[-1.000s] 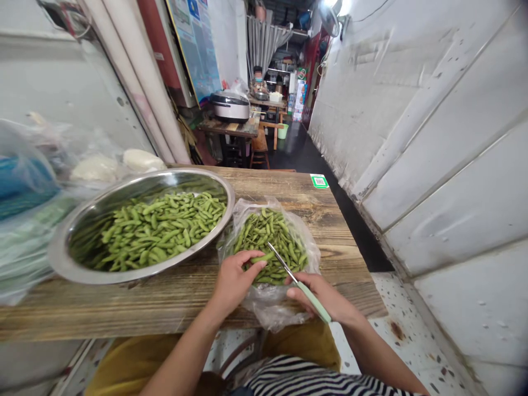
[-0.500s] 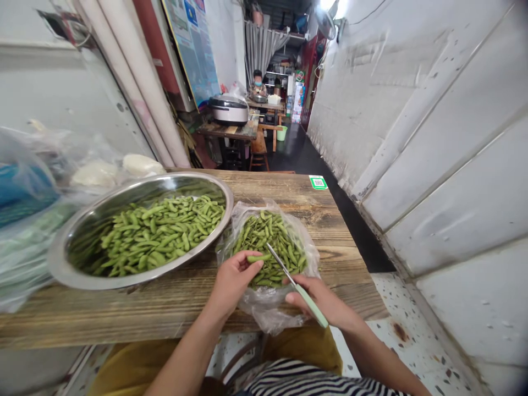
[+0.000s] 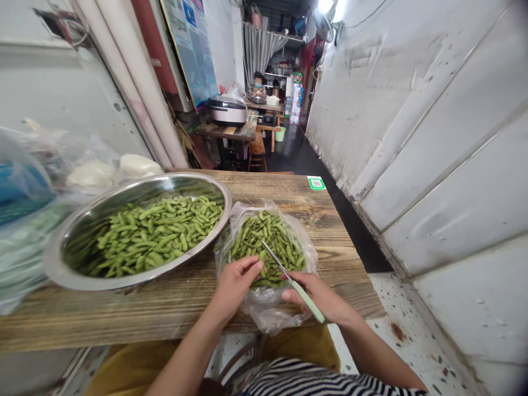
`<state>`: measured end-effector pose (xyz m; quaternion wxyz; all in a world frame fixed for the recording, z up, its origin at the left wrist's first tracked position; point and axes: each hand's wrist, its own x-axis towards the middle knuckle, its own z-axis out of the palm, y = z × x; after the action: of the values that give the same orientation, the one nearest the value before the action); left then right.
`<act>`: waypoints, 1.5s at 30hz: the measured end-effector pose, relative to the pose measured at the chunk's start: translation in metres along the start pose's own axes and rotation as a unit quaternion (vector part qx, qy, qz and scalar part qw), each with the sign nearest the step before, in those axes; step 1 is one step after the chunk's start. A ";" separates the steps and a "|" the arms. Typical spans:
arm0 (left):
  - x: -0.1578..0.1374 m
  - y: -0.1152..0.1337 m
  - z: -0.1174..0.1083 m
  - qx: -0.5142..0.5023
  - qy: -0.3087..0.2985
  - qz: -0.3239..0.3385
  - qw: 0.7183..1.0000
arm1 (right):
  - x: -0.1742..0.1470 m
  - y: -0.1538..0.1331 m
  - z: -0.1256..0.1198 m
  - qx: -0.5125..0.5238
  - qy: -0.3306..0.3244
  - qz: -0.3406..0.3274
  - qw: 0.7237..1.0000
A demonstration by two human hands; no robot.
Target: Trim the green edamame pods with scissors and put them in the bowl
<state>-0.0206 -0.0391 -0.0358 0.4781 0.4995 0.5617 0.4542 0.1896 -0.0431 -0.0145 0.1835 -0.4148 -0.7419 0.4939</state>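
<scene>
My left hand (image 3: 238, 281) pinches a green edamame pod (image 3: 263, 257) between thumb and fingers, over the near left part of a clear plastic bag (image 3: 307, 242). More edamame pods (image 3: 270, 231) fill that bag. My right hand (image 3: 314, 297) is closed round scissors (image 3: 303, 297) with pale green handles. Their metal blades point up and left across the bagged pods, with the tip just beyond the held pod. To the left stands a large steel basin (image 3: 225, 220) holding many edamame pods (image 3: 160, 234).
The wooden table (image 3: 334, 242) carries plastic bags (image 3: 28, 242) with pale and green contents at far left. A QR-code card (image 3: 316, 183) lies at its far right corner. Beyond stand a rice cooker (image 3: 227, 110) on another table and a person (image 3: 258, 88) at the back.
The pod in my left hand has turned from lying sideways to pointing more upright. The scissors and right hand stay nearly in place. The view has shifted slightly.
</scene>
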 end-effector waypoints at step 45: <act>0.039 0.000 0.000 0.211 -0.048 0.142 0.966 | -0.006 0.020 0.001 0.118 0.020 0.065 0.991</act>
<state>-0.0223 -0.0008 -0.0388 0.3189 0.6847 0.5448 0.3642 0.2008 -0.0455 -0.0317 0.2132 -0.4475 -0.6457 0.5809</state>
